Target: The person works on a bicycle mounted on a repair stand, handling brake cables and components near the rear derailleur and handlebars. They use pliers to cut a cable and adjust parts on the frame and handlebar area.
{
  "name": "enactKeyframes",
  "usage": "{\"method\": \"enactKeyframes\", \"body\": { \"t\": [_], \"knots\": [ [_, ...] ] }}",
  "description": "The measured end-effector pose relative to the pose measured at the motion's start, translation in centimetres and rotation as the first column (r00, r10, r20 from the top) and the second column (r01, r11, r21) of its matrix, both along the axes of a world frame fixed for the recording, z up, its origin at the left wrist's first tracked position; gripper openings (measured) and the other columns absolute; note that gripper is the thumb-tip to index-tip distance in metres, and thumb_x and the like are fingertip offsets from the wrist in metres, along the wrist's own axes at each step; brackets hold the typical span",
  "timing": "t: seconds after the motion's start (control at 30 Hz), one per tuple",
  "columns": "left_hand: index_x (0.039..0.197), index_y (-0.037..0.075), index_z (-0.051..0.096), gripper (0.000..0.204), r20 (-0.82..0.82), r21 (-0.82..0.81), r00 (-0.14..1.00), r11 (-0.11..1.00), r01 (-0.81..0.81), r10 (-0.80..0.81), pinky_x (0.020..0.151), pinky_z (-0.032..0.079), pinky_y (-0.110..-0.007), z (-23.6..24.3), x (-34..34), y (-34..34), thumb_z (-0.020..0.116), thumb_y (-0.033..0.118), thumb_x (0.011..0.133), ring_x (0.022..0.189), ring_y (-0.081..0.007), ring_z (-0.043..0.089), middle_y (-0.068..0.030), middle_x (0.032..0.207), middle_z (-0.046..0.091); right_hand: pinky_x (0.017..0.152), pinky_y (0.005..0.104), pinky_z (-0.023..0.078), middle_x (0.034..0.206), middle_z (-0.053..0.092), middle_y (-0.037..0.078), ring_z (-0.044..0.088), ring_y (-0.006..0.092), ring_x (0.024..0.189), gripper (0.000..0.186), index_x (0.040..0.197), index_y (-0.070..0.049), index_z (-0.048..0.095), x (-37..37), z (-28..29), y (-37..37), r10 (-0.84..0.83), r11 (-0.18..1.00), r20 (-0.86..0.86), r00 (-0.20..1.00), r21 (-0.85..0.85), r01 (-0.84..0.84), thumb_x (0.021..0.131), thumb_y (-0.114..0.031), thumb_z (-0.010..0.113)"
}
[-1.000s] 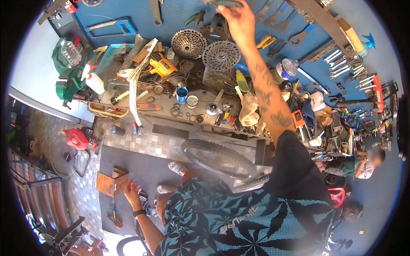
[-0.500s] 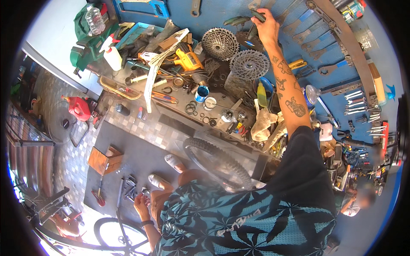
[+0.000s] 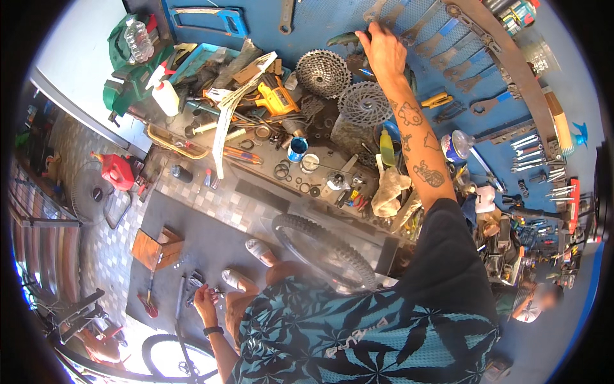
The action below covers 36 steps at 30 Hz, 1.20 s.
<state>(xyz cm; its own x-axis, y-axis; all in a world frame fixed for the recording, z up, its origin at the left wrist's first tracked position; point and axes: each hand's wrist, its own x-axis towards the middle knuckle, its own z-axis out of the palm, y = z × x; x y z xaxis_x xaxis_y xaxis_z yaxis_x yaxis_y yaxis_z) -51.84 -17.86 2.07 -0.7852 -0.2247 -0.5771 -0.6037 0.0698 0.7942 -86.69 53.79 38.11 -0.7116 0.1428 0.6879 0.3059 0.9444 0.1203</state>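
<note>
My right hand is raised at the blue tool wall, its back toward me and its fingers curled. A tool with dark green handles is beside it; another dark green part shows past the wrist, and the rest of the grip is hidden behind my hand. Low on the left, my left hand has its fingers drawn together, with small silvery metal parts around it. What it pinches is too small to name. A dark band circles that wrist.
Two bicycle cassettes stand at the back of the cluttered bench, near a yellow power tool. Wrenches hang on the wall. A tyred wheel leans against the bench. A wooden box and a red can are left.
My right hand has come slightly down at the wall and turned; the green handle formerly between its fingers is now mostly hidden behind it. My left hand has shifted a little.
</note>
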Motion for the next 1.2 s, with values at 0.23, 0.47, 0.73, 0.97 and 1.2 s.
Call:
{"method": "enactKeyframes", "body": {
  "t": [0.23,0.47,0.73,0.97,1.2],
  "knots": [
    [0.127,-0.001,0.063,0.025,0.014,0.023,0.998,0.998,0.057,-0.058,0.058,0.054,-0.025,-0.9,0.2,-0.4,0.056,0.010,0.106,0.071,-0.0126,0.068,-0.0089,0.095,0.072,0.080,0.0488,0.061,0.086,0.079,0.013,0.078,0.0350,0.089,0.045,0.118,-0.012,0.072,0.1,1.3,1.3,-0.043,0.822,0.008,0.999,-0.567,0.040,0.100,-0.053,0.066],
    [0.102,0.008,0.058,0.008,0.053,0.011,0.993,0.994,-0.108,0.107,0.057,0.055,-0.026,-1.9,1.0,-0.3,0.063,0.014,0.104,0.071,-0.0128,0.068,-0.0056,0.087,0.068,0.083,0.0496,0.061,0.101,0.079,0.016,0.077,0.0401,0.092,0.063,0.116,-0.011,0.066,12.7,-4.1,12.0,-0.771,0.576,-0.301,0.561,-0.706,0.412,0.079,-0.058,0.086],
    [0.140,0.006,0.066,0.038,-0.045,0.068,0.992,0.991,0.119,-0.116,0.065,0.060,-0.028,-0.1,-0.6,1.7,0.060,0.015,0.104,0.077,-0.0155,0.071,-0.0064,0.092,0.071,0.078,0.0448,0.062,0.097,0.081,0.006,0.079,0.0335,0.090,0.050,0.093,-0.017,0.085,15.0,-10.7,22.4,-0.525,0.792,-0.139,0.840,-0.443,0.421,0.087,-0.065,0.074],
    [0.125,0.002,0.073,0.033,0.057,-0.106,0.966,0.961,0.257,-0.252,0.075,0.062,-0.030,7.6,-3.4,7.6,0.066,0.025,0.103,0.085,-0.0158,0.073,-0.0070,0.097,0.077,0.072,0.0420,0.056,0.088,0.075,0.015,0.069,0.0281,0.078,0.025,0.106,-0.002,0.081,18.3,-3.2,2.3,0.097,0.995,-0.411,0.906,0.034,-0.091,0.105,-0.025,0.069],
    [0.131,-0.009,0.065,0.086,-0.007,0.816,0.996,0.575,0.060,-0.094,0.096,0.058,-0.042,19.4,-3.6,13.7,0.056,0.072,0.101,0.113,-0.0249,0.072,-0.0217,0.125,0.073,0.087,0.0396,0.053,0.100,0.069,0.014,0.066,0.0260,0.094,0.025,0.093,0.004,0.069,23.5,-10.9,-35.2,0.814,0.336,0.020,0.581,-0.833,-0.441,0.102,-0.020,0.071]
  ]
}}
